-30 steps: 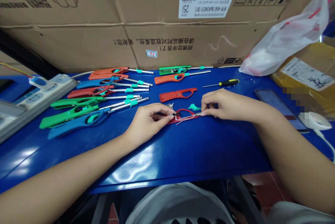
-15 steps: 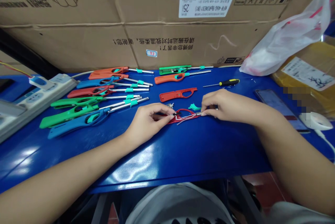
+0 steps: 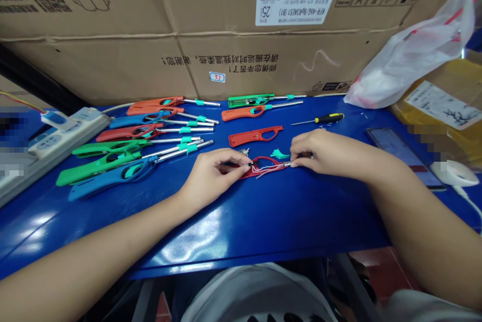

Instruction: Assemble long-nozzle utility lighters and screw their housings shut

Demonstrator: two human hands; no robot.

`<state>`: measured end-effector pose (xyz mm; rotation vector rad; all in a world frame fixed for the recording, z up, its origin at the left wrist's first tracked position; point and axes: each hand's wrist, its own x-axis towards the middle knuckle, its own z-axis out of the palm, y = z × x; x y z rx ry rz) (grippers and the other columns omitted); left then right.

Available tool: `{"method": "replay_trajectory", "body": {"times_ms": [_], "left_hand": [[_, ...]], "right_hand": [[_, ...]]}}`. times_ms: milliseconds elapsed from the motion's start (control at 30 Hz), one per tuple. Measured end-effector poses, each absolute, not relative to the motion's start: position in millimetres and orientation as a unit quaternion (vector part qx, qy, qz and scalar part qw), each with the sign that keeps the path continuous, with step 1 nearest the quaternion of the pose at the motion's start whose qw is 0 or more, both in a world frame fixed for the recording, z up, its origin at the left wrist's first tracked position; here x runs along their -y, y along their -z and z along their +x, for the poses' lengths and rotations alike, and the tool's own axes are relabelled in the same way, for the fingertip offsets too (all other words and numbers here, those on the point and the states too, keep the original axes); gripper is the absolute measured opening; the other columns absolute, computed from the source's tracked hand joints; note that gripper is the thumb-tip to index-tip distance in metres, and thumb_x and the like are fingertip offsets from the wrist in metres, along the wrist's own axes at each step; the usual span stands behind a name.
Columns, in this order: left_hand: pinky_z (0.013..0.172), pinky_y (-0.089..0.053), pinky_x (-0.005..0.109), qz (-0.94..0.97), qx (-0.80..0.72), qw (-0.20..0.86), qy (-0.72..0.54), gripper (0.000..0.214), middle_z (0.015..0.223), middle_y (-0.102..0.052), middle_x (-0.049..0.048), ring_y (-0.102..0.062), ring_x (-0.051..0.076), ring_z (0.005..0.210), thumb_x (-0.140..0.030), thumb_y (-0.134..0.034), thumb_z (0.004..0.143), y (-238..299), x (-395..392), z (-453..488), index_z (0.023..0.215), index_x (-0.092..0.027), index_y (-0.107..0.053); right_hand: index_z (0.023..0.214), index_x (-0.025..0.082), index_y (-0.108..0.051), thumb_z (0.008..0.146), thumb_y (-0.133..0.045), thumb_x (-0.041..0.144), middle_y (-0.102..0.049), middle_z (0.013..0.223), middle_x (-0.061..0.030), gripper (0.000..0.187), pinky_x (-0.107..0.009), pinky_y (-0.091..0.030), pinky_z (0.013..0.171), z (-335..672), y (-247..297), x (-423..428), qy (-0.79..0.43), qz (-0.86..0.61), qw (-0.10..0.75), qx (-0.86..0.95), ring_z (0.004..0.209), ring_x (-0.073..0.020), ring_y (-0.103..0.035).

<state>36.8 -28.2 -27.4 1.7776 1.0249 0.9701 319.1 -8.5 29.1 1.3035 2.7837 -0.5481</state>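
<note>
An opened red lighter shell (image 3: 248, 174) lies on the blue table in front of me, with thin white wires (image 3: 269, 168) running along it. My left hand (image 3: 214, 169) rests over its handle end, thumb and fingertips pinched at a small black part (image 3: 256, 164). At the other end my right hand (image 3: 314, 148) grips a metal lighter tube (image 3: 287, 164), mostly hidden by the fingers. Just beyond lie a loose red half shell (image 3: 256, 136) and a green trigger piece (image 3: 279, 153). A small metallic part (image 3: 245, 151) shows behind my left fingers.
Several long-nosed lighters (image 3: 109, 171) lie at the left, two more (image 3: 244, 113) at the back. A screwdriver (image 3: 329, 118) lies behind my right hand. A power strip (image 3: 56, 136), a phone (image 3: 402, 156), a plastic bag (image 3: 410, 56) and a large cardboard box (image 3: 131, 66) surround the work area.
The view has shifted very slightly. Both hands keep their grip and place, with at most a tiny movement at the metal tube.
</note>
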Motion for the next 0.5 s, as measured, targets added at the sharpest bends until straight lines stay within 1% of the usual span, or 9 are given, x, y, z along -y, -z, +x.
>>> {"method": "replay_trajectory", "body": {"times_ms": [133,233,300,367,433,500], "left_hand": [[0.074,-0.066,0.023,0.708,-0.409,0.428,-0.386,0.011,0.093,-0.079,0.0048,-0.075,0.016,0.085,-0.026,-0.077,0.084,27.1,28.4,36.7,0.090,-0.018,-0.080],[0.075,-0.066,0.024,0.705,-0.411,0.429,-0.387,0.012,0.093,-0.079,0.0048,-0.075,0.016,0.086,-0.027,-0.078,0.084,27.4,28.8,36.4,0.091,-0.018,-0.080],[0.074,-0.066,0.024,0.704,-0.414,0.428,-0.387,0.012,0.093,-0.078,0.0049,-0.075,0.016,0.086,-0.027,-0.078,0.084,27.7,29.1,36.3,0.091,-0.018,-0.080],[0.074,-0.065,0.024,0.706,-0.414,0.425,-0.386,0.012,0.093,-0.078,0.0048,-0.075,0.016,0.085,-0.027,-0.078,0.084,27.9,29.5,36.4,0.091,-0.018,-0.080],[0.073,-0.065,0.023,0.708,-0.415,0.422,-0.386,0.012,0.093,-0.078,0.0047,-0.075,0.016,0.085,-0.027,-0.078,0.084,28.0,29.8,36.4,0.091,-0.018,-0.080],[0.072,-0.065,0.023,0.711,-0.414,0.418,-0.385,0.012,0.093,-0.078,0.0045,-0.075,0.016,0.084,-0.028,-0.078,0.084,28.1,29.7,36.5,0.090,-0.018,-0.080]], "right_hand": [[0.085,0.020,-0.077,0.088,-0.067,0.021,-0.074,0.083,-0.0042,0.011,-0.029,-0.044,0.068,321.0,-29.7,7.5,0.199,0.431,-0.008,-0.880,0.072,-0.0177,-0.065],[0.085,0.018,-0.075,0.091,-0.064,0.030,-0.071,0.080,-0.0047,0.017,-0.029,-0.044,0.065,320.4,-27.1,4.9,0.177,0.450,-0.084,-0.871,0.067,-0.0165,-0.062],[0.087,0.017,-0.072,0.091,-0.062,0.030,-0.069,0.081,-0.0055,0.017,-0.029,-0.044,0.065,319.0,-23.2,3.1,0.148,0.457,-0.128,-0.868,0.068,-0.0166,-0.060],[0.090,0.017,-0.072,0.090,-0.061,0.026,-0.069,0.084,-0.0059,0.014,-0.028,-0.045,0.066,317.8,-19.5,2.0,0.148,0.447,-0.124,-0.873,0.071,-0.0172,-0.061],[0.092,0.017,-0.072,0.090,-0.060,0.024,-0.070,0.088,-0.0060,0.014,-0.028,-0.045,0.068,317.5,-17.5,1.7,0.165,0.433,-0.096,-0.881,0.074,-0.0177,-0.062],[0.095,0.018,-0.072,0.091,-0.059,0.026,-0.071,0.089,-0.0060,0.016,-0.028,-0.045,0.067,318.3,-17.7,1.5,0.179,0.434,-0.083,-0.879,0.075,-0.0178,-0.063]]}}
